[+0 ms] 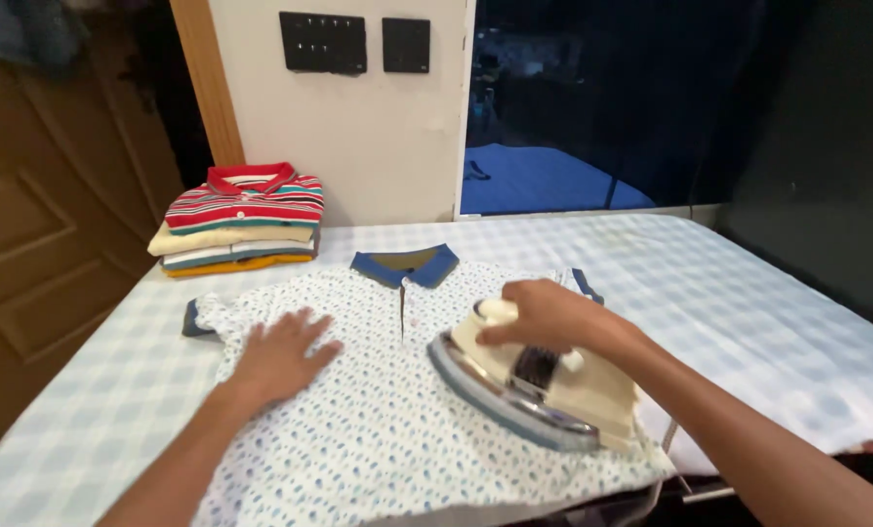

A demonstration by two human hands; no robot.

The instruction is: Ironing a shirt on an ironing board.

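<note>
Head view: left hand (282,353) flat, fingers spread on shirt (358,429); right hand (544,317) gripping tilted iron (534,385).

it was a home, most likely a bedroom used for ironing. a wide bed (749,293) spread with a pale blue checked sheet served as the ironing surface, and a stack of folded shirts (238,220) sat near its far corner. a panelled wooden door (36,244) stood to the left, black switch plates (353,44) hung on the plain white wall, and a dark window (592,107) showed night outside.
</note>
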